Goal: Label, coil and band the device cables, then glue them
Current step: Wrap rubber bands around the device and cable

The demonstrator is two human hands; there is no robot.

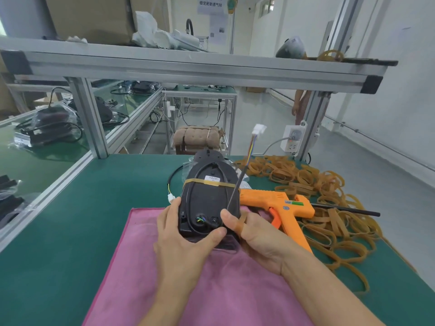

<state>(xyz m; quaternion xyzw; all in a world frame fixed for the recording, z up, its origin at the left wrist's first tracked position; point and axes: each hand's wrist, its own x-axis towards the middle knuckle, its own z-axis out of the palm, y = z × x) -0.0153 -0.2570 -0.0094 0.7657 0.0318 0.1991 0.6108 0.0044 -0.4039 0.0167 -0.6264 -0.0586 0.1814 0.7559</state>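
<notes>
On the pink cloth that covers the green bench, we hold the black device with our two hands. Its long axis runs away from us, and one rubber band already crosses its far half, over a white label.

Our left hand grips the near left side of the device, the thumb curled over the near edge. Our right hand pinches the loose cable between thumb and finger, and a second band hangs around one finger of this grip. From the pinch the cable rises up and away to the right, ending in a white connector.

We judge the coming move is to lay this cable down along the device; the right hand is nearer to it. The orange glue gun lies just right of the device, with the pile of bands behind it.
</notes>
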